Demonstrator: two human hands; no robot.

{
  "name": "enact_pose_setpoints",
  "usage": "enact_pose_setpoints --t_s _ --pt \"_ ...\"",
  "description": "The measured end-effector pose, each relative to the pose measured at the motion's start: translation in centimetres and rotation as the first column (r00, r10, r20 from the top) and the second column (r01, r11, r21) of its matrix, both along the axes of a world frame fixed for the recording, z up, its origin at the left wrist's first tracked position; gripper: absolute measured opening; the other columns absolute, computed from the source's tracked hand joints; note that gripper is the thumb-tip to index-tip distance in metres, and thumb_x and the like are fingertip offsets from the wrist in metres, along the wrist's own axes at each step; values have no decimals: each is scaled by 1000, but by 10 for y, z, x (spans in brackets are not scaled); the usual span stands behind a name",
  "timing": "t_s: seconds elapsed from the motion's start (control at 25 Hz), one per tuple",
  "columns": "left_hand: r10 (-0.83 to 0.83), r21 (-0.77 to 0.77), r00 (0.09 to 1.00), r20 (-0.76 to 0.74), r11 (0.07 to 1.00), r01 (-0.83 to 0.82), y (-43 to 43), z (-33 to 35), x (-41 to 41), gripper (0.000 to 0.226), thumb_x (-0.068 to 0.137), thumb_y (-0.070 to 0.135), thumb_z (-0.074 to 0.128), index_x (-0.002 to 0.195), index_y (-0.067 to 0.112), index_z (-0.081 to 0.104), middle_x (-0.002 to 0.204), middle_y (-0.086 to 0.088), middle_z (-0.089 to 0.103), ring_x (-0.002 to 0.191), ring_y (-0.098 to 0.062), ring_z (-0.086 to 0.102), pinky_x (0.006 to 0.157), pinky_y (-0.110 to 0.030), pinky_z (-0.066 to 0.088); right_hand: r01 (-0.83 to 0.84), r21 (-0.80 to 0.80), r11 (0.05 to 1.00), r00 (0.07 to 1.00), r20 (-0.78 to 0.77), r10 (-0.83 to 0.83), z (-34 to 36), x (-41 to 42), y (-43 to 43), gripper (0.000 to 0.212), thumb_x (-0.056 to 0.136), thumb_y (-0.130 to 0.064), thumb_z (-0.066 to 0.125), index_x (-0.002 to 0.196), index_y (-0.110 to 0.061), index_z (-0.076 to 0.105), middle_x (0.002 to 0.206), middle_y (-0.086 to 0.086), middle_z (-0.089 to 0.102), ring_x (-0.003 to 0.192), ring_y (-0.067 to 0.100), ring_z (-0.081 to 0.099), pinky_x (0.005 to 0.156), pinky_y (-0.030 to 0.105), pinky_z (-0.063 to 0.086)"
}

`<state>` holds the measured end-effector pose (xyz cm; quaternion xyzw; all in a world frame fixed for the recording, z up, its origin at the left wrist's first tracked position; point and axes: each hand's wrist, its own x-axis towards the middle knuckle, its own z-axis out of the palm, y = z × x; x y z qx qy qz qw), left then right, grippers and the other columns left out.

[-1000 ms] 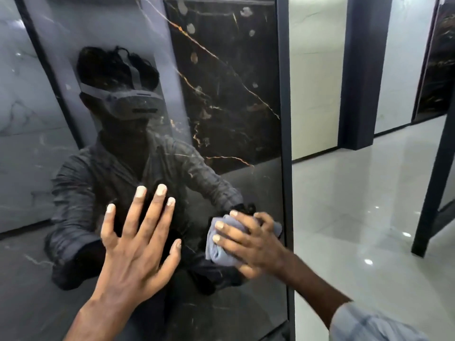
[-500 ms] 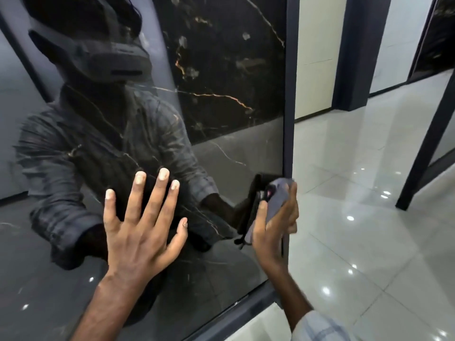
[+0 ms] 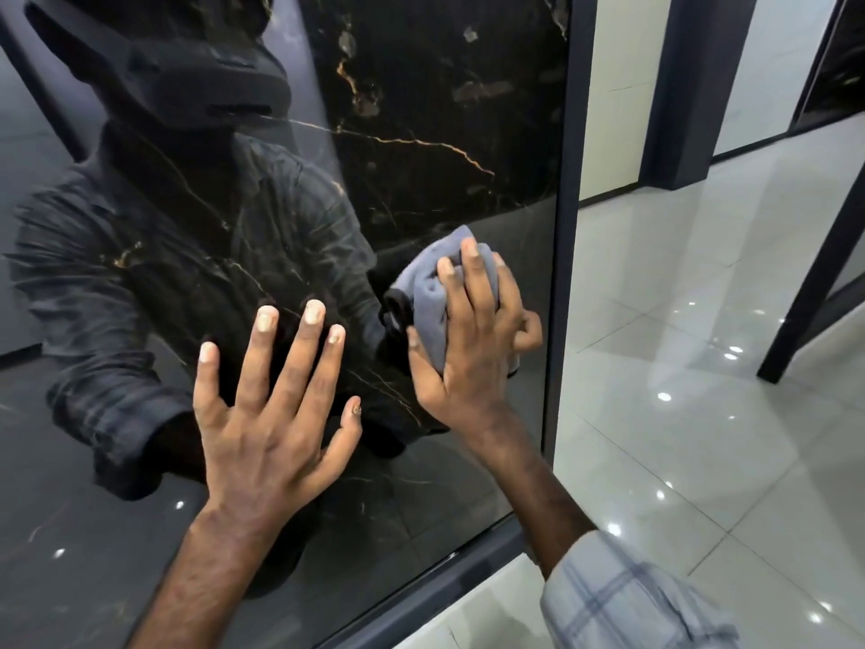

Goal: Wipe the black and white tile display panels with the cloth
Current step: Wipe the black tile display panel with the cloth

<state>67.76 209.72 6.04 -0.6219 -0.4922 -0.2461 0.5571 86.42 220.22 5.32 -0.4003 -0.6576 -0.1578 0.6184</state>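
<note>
A glossy black tile panel (image 3: 444, 133) with gold veins fills the left and middle of the head view, held in a dark frame (image 3: 568, 180). My right hand (image 3: 472, 348) grips a bunched grey cloth (image 3: 433, 292) and presses it against the panel near its right edge. My left hand (image 3: 276, 405) lies flat on the panel with its fingers spread, just left of and below the cloth. The panel mirrors a person in a headset and checked shirt.
A shiny white tiled floor (image 3: 702, 414) stretches to the right. A white tile panel (image 3: 613, 110) and a dark column (image 3: 678, 86) stand behind the frame. A dark slanted frame leg (image 3: 814, 274) rises at the far right.
My right hand brought the cloth from the frame's right edge back onto the panel face, leftward and slightly up. My left hand stayed flat on the panel.
</note>
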Motion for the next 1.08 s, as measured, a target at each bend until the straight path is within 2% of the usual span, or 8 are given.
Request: enact_pose_setpoints --t_s 0.12,0.24,0.36,0.48,0.64,0.84,0.96,1.08 --pt "-12 8 1000 7 1000 12 1 -1 1 72 95 44 63 157 12 44 168 -8 34 158 -34 23 125 -59 10 -76 -281 957 946 -325 -20 -72 10 7 70 99 -51 47 159 -25 23 171 3 19 156 28 21 118 63 26" --pt "-9 16 1000 12 1000 9 1 -2 1 72 95 43 63 157 12 45 167 -8 36 158 -34 23 125 -58 11 -316 -548 775 575 -760 -303 -130 -6 -10 86 92 -66 35 164 -20 22 170 5 25 157 27 21 123 66 13" --pt "-16 19 1000 20 1000 16 1 -3 1 72 95 43 63 157 12 44 167 -8 36 158 -34 23 125 -57 11 -445 -588 675 379 -807 -453 -134 -14 -15 86 91 -62 30 166 -22 16 171 6 22 157 27 18 125 56 6" --pt "3 37 1000 16 999 -4 2 -5 2 72 95 43 63 157 12 44 166 -9 37 157 -34 24 125 -57 11 -298 -508 808 595 -761 -259 -90 -23 -22 79 95 -59 36 165 -28 17 172 3 20 155 17 15 125 58 12" --pt "4 31 1000 15 1000 -5 1 -4 2 72 97 44 60 158 11 43 167 -10 35 159 -33 20 126 -56 9 -65 -225 972 952 -305 -7 -23 -37 -32 72 93 -45 50 156 -21 27 168 3 22 153 30 26 114 46 18" --pt "15 34 999 29 999 -16 3 -7 3 71 96 43 62 158 12 43 167 -9 36 159 -33 19 125 -56 10 -30 -160 987 977 -214 -5 -87 -15 -14 72 93 -43 53 157 -27 23 169 2 20 153 28 24 114 44 20" --pt "19 40 999 33 999 -20 2 -8 4 71 96 42 61 158 12 43 167 -9 36 159 -32 18 125 -55 10 -300 -505 809 649 -730 -215 -144 -15 -20 71 98 -54 43 161 -34 19 170 9 23 156 31 23 125 57 19" --pt "31 30 999 39 999 -32 2 -9 3 71 97 42 60 159 13 42 167 -9 35 160 -32 15 126 -55 8 -632 -635 445 270 -719 -641 -190 -16 -26 76 105 -67 31 165 -23 17 171 8 23 156 36 26 127 57 18"
